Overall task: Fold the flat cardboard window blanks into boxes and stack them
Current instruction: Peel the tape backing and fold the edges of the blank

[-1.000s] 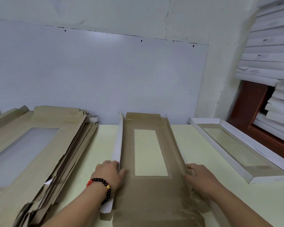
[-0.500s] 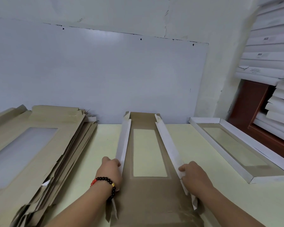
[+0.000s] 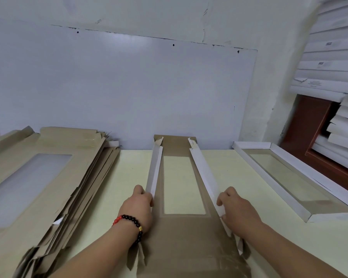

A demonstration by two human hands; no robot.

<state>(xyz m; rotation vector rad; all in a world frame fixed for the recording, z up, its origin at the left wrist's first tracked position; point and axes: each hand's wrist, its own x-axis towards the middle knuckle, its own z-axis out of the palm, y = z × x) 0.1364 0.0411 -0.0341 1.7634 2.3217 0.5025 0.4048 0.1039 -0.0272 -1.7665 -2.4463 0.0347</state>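
1. Two long side flaps are what I am working on: the blank (image 3: 184, 197) lies flat on the pale table (image 3: 119, 177) straight ahead of me, brown side up, its clear window in the middle and its far end against the wall.
2. My left hand (image 3: 138, 209) curls round the left flap (image 3: 154, 171) near its close end, thumb and fingers pinching the white strip so it stands up along the crease.
3. My right hand (image 3: 236, 211) does the same on the right flap (image 3: 204, 173), fingers wrapped over the white edge, which leans a little outward at its far end.
4. I judge this to be the wall-raising step of one box, early in its fold: both end flaps, near and far, are not yet turned up.
5. Next I would need to press both long walls fully upright along the whole crease, then tuck the corner tabs and lift the ends; the thin board could buckle if I squeeze in one spot only.
6. The pile of unfolded blanks (image 3: 38, 187) waits to my left, and one finished box (image 3: 289, 177) with white walls lies to my right, apart from the blank.
7. More white boxes (image 3: 329, 63) are stacked at the far right, which I take to be where this one goes.
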